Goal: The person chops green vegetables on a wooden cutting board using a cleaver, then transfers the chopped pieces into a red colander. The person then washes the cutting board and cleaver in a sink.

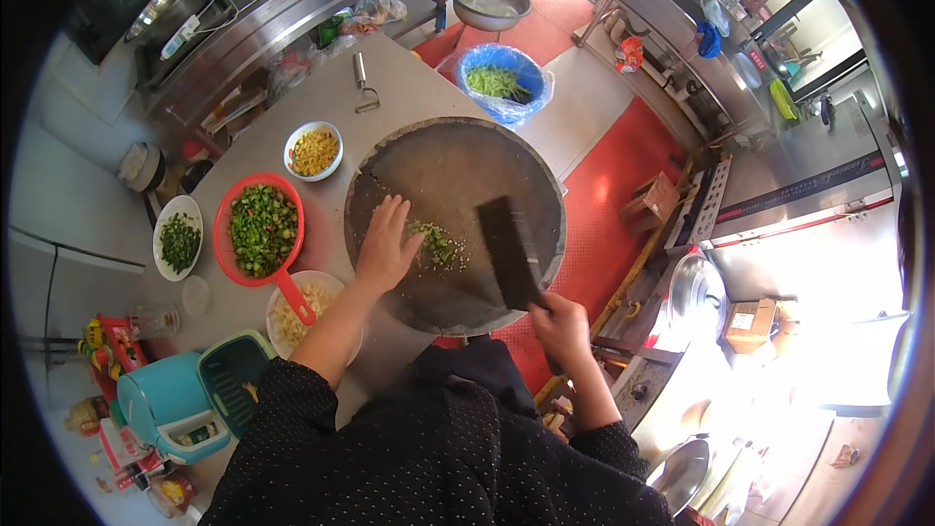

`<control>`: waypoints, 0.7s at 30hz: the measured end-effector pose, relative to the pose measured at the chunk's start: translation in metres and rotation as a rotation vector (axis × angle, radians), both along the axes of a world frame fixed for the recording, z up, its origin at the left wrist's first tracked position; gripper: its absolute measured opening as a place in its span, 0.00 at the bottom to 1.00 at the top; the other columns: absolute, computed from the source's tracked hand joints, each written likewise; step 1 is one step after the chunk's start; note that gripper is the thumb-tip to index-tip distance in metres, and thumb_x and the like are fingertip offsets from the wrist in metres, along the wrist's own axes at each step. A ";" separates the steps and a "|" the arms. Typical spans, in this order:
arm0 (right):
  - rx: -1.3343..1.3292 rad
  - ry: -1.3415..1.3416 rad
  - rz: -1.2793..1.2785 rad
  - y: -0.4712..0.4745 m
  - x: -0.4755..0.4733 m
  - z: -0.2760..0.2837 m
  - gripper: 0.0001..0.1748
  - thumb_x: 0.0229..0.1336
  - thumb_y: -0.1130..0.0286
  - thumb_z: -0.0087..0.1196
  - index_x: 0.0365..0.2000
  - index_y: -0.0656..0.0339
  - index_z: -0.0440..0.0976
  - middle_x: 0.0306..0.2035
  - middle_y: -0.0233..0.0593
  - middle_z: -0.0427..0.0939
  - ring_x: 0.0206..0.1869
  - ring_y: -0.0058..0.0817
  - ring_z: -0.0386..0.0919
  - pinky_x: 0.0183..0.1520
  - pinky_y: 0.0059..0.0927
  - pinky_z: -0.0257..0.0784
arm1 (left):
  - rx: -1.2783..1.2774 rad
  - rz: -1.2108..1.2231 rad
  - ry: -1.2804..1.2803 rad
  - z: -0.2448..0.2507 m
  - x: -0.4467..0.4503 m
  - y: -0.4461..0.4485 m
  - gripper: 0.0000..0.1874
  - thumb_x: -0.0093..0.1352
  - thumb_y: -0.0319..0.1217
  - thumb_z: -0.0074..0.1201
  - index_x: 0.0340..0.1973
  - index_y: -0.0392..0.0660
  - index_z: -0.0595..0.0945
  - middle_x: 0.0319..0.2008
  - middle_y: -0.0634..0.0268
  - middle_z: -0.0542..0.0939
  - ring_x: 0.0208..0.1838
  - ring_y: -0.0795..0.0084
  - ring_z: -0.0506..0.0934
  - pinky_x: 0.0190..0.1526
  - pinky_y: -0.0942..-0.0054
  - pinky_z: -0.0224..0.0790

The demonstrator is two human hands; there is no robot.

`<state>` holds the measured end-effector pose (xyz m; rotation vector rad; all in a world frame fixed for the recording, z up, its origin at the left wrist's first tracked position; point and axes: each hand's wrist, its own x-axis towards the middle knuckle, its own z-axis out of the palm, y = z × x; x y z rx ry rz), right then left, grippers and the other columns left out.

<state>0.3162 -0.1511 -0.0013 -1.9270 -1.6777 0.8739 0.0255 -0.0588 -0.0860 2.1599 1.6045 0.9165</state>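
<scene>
My right hand (561,327) grips the handle of a dark cleaver (508,250), its broad blade over the right part of a large round chopping block (467,153). A small heap of chopped green pepper (440,245) with pale seeds lies mid-block. My left hand (388,245) is spread just left of the heap, fingers apart, thumb at its edge; nothing is held in it. Left of the block are a red colander (219,234) of chopped green peppers, a bowl of yellow diced food (314,152), a white dish of chopped greens (177,238) and a bowl of pale chopped pieces (343,292).
A peeler (363,84) lies on the grey table (292,98). Beyond the block stand a blue lined bucket (540,98) of green shreds and a metal basin (491,4). A turquoise container (157,398) sits at lower left. Red matting (613,183) covers floor at right, beside a wooden stool (650,201).
</scene>
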 end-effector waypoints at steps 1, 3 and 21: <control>-0.176 0.208 -0.132 -0.005 0.014 0.000 0.09 0.55 0.68 0.54 0.30 0.65 0.76 0.16 0.39 0.75 0.19 0.28 0.76 0.25 0.31 0.71 | 0.009 -0.010 -0.033 0.000 -0.004 0.001 0.29 0.68 0.39 0.51 0.60 0.36 0.66 0.63 0.46 0.64 0.68 0.48 0.58 0.69 0.55 0.47; -0.197 0.333 -0.211 -0.027 0.042 -0.006 0.09 0.58 0.70 0.54 0.27 0.67 0.74 0.15 0.32 0.72 0.17 0.19 0.72 0.21 0.23 0.67 | 0.006 -0.052 -0.044 0.001 -0.007 0.002 0.28 0.69 0.39 0.50 0.60 0.36 0.65 0.62 0.47 0.64 0.68 0.49 0.59 0.69 0.55 0.47; -0.421 0.793 -0.251 -0.047 -0.047 -0.053 0.11 0.62 0.69 0.50 0.25 0.63 0.67 0.18 0.32 0.72 0.18 0.23 0.73 0.22 0.24 0.69 | 0.021 -0.195 -0.094 0.000 -0.001 0.009 0.25 0.72 0.40 0.42 0.60 0.38 0.66 0.59 0.49 0.69 0.65 0.51 0.63 0.68 0.58 0.51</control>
